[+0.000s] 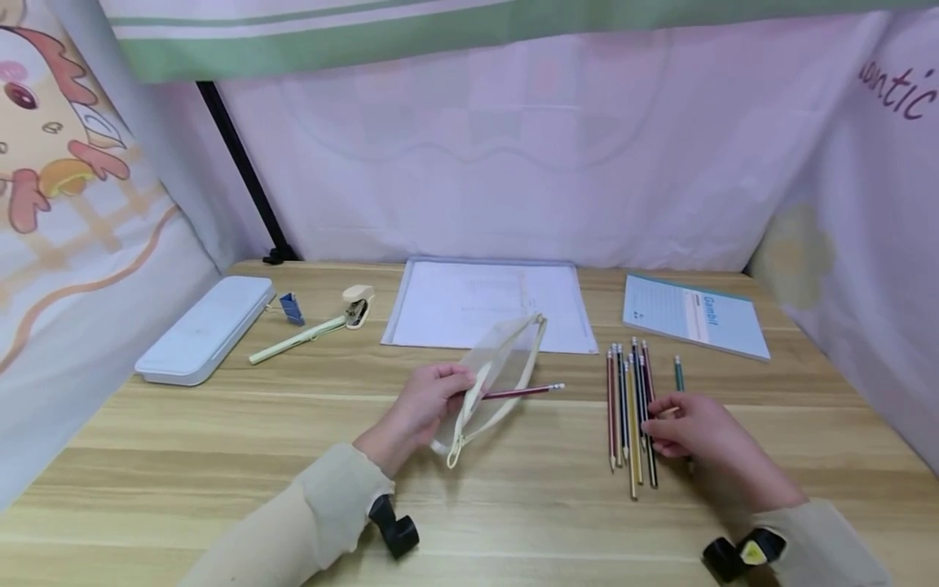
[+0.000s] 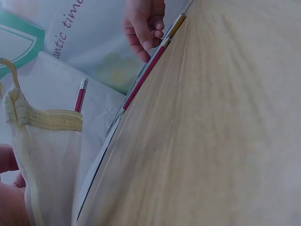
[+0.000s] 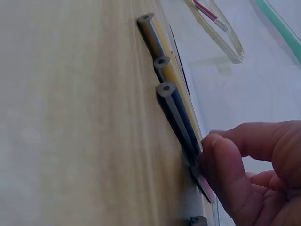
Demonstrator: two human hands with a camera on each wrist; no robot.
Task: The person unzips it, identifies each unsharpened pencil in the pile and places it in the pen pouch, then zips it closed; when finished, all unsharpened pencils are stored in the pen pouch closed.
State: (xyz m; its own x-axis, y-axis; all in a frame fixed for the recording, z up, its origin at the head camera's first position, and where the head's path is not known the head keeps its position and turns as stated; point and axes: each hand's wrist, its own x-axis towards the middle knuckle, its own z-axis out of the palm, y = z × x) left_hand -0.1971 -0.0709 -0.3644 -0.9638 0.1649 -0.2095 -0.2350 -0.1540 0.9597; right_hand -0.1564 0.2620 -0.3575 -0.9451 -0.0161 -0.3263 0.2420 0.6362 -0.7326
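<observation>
- A white oblong case [image 1: 209, 326] is lying at the left of the wood-grain table [image 1: 513, 522].
- Right of it, a blue binder clip [image 1: 291, 308] and then a cream stapler [image 1: 357, 303] are sitting, with a slim pale-green pen [image 1: 297, 341] lying before them.
- A flat white sheet [image 1: 433, 310] is lying centrally behind a translucent mesh pouch [image 1: 506, 359]; a maroon pencil [image 1: 524, 392] is poking out of the pouch.
- Multicoloured slim pencils [image 1: 632, 416] are lying right of the pouch, a green pencil [image 1: 679, 375] beside them, a light-blue rectangular notebook [image 1: 682, 314] behind.
</observation>
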